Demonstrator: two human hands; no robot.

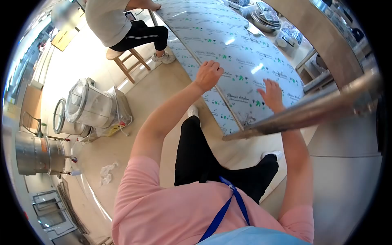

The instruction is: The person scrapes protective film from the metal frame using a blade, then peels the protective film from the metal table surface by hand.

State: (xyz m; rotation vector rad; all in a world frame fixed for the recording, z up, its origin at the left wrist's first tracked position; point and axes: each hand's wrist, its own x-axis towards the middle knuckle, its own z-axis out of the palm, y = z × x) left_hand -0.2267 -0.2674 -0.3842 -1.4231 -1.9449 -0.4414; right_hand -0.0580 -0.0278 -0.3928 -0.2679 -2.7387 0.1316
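My left hand (209, 75) is over the table's left edge, its fingers curled in and no object showing in them; the palm side is hidden. Over the table's near part is my right hand (272, 95), thumb and fingers apart, holding nothing. Whether either hand touches the surface I cannot tell. Beneath both lies a long table (239, 75) with a glossy pale cover printed with green leaves and "Chinese kitchen". A shiny metal bar (294, 119) crosses in front of my right forearm.
Another person (108, 22) sits on a wooden stool (128, 65) at the far left, one hand on the table. Wrapped round containers (92, 104) and a metal drum (38, 153) stand left. Crumpled plastic (107, 173) lies on the floor. Steel bowls (265, 19) are at the upper right.
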